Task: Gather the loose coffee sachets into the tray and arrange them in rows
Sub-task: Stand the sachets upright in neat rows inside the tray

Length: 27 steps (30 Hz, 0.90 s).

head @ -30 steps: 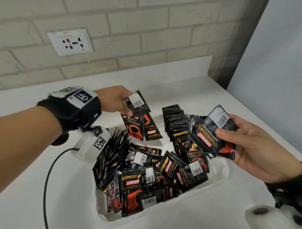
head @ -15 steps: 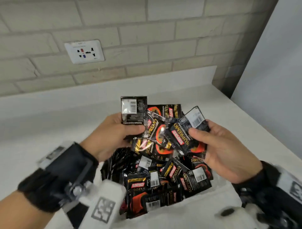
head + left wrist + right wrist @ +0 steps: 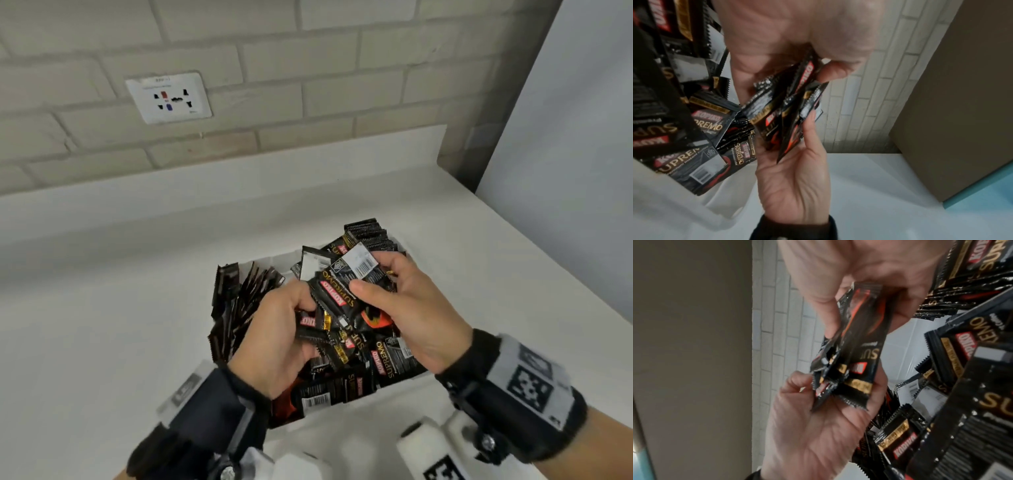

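Both hands are meeting right over the tray (image 3: 263,263), and they are sharing one bunch (image 3: 337,301) of black sachets. The left hand (image 3: 277,339) is curling its fingers round the bunch from below, thumb on top. The right hand (image 3: 404,308) is pinching the upper end, thumb pressing on the front sachet near its barcode. From the left wrist view the bunch (image 3: 789,113) is fanning out unevenly between the two palms, edges not yet squared.

What matters now is how the bunch lies against the rows. Its long axis is running slantwise, away from the person and to the right, while the row (image 3: 370,236) at the far right of the tray is standing on edge, just beyond the right hand. A second row (image 3: 233,298) is leaning at the left edge, just beyond the left knuckles. The right hand looks nearer to a row, I would say, so the bunch wants tapping square and turning upright before it goes in. Loose sachets (image 3: 390,359) are lying jumbled under both hands.
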### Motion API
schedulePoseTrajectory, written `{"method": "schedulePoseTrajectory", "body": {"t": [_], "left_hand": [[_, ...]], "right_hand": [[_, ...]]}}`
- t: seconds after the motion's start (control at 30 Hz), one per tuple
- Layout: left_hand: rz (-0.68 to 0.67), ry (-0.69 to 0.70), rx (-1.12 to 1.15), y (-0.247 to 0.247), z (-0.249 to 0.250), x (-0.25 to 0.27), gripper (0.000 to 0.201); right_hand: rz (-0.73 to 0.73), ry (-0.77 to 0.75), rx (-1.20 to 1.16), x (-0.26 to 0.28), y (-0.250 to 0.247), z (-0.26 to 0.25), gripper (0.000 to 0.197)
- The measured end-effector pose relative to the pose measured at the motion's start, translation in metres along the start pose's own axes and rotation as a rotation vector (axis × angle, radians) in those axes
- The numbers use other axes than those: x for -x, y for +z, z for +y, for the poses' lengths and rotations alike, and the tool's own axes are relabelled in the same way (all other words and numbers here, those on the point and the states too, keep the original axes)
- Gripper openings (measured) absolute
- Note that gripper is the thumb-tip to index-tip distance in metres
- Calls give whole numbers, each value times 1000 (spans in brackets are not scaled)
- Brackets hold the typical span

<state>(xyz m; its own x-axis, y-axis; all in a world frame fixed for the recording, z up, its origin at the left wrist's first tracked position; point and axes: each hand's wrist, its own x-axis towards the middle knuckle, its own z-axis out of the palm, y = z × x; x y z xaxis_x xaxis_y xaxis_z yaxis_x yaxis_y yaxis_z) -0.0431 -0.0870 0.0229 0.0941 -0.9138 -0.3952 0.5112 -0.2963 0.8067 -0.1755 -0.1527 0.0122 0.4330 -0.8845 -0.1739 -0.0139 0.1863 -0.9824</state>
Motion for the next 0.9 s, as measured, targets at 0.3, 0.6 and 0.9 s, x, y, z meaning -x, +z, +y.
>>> {"method": "schedulePoseTrajectory", "body": {"t": [0.3, 0.6, 0.9], "left_hand": [[136, 210, -139, 5, -20, 0, 69], [205, 351, 344, 10, -7, -6, 64], [234, 495, 56, 14, -16, -9, 35]], "right_hand": [[-112, -78, 223, 18, 16, 1, 56], [-240, 123, -568, 10, 7, 0, 94], [-220, 170, -625, -1, 26, 5, 44]]}}
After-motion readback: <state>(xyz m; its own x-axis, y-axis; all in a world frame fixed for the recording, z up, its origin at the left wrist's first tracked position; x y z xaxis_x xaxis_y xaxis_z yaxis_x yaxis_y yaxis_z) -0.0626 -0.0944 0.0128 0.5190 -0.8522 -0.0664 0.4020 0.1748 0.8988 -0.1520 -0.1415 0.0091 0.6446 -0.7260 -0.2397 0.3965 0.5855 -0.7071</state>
